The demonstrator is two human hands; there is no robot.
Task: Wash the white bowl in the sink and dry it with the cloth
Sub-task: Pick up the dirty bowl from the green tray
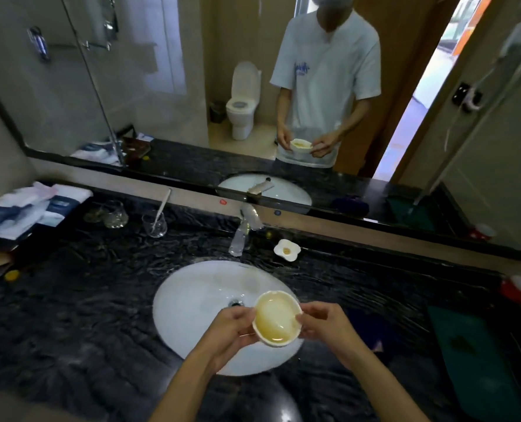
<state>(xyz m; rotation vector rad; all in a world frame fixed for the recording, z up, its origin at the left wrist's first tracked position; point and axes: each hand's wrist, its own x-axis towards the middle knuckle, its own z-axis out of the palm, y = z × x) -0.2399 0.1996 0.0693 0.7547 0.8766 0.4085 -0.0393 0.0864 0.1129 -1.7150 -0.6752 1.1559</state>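
Observation:
A small white bowl (pixel 277 318) with a wavy rim and yellowish residue inside is held over the right side of the white oval sink (pixel 198 303). My left hand (pixel 232 330) grips its left rim and underside. My right hand (pixel 323 324) pinches its right rim. The chrome tap (pixel 243 229) stands behind the sink with no water running. A dark blue cloth (pixel 372 330) lies on the counter right of the sink, partly hidden by my right arm.
A second small white dish (pixel 287 250) with a yellow spot sits right of the tap. Glasses (pixel 155 223) and folded towels (pixel 28 211) stand at the back left. A green mat (pixel 472 351) and red cup (pixel 518 289) are at right. A mirror covers the wall behind.

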